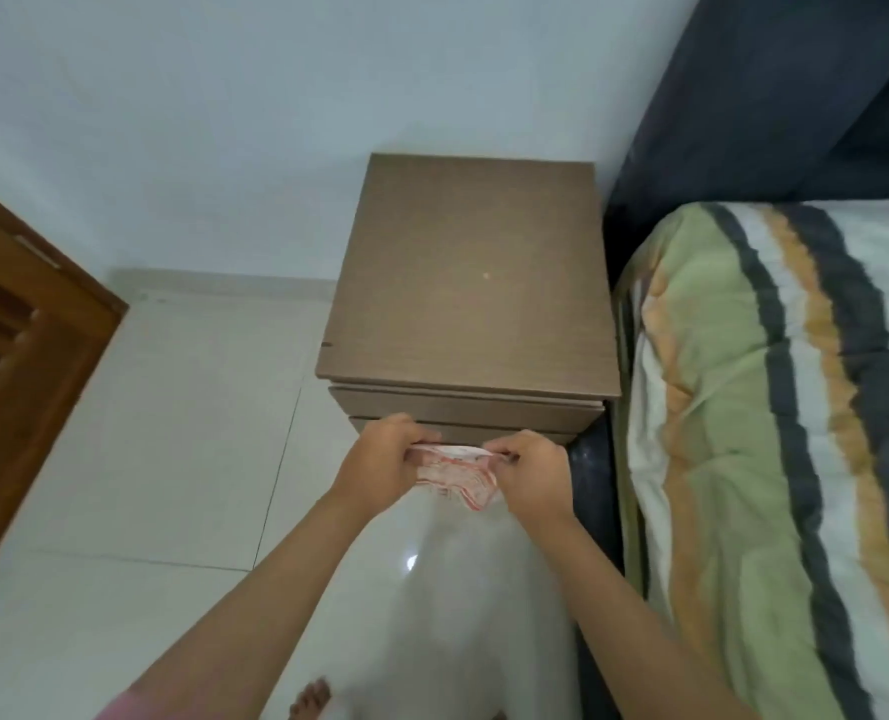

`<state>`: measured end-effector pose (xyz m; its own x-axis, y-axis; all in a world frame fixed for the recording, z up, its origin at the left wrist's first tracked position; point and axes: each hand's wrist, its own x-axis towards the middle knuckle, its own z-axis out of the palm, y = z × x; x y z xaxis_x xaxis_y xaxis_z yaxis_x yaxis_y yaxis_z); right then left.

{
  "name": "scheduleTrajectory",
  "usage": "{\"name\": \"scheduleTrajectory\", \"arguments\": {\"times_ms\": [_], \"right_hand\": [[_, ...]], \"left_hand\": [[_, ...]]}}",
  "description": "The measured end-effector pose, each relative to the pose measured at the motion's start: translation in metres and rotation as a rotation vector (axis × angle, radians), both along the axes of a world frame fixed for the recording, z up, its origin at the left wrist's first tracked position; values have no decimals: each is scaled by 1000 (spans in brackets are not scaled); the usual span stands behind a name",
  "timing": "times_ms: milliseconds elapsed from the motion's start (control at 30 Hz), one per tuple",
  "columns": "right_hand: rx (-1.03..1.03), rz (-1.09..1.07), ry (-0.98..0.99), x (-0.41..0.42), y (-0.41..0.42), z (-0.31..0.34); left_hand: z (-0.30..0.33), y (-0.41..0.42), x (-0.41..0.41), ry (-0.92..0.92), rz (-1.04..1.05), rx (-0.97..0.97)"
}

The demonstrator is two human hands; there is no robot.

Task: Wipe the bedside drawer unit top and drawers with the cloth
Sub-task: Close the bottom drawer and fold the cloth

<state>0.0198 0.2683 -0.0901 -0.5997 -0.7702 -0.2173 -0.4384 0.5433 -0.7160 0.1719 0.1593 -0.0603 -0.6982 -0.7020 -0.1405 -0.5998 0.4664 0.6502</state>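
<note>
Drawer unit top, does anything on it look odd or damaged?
Two small marks on the drawer unit top: a pale speck near the middle and a dark nick at its front left corner. Otherwise nothing stands out.

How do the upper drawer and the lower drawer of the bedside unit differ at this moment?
The upper drawer shows its whole front; the lower drawer is partly hidden behind the left hand, the right hand and the cloth. The upper drawer's front looks wider in this view. Both are brown and closed.
</note>
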Motion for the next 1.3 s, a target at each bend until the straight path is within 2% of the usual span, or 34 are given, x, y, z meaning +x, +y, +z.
{"name": "scheduleTrajectory", "arguments": {"times_ms": [133, 267, 400, 600, 733, 1000, 1300], "right_hand": [[59, 102, 141, -48, -10, 73], [-3, 79, 234, -93, -34, 112], [-36, 82, 258, -136, -71, 120], [-69, -69, 217, -190, -109, 104], [8, -142, 95, -206, -104, 78], [114, -368, -278, -207, -74, 21], [292, -356, -346, -197, -56, 7]], "left_hand": [[52, -2, -49, 29, 51, -27], [77, -28, -101, 9, 79, -59], [80, -67, -154, -8, 48, -92], [64, -110, -219, 21, 32, -86], [30, -113, -236, 2, 38, 8], [-22, -81, -234, -204, -12, 156], [-41, -46, -226, -304, -32, 284]]}}
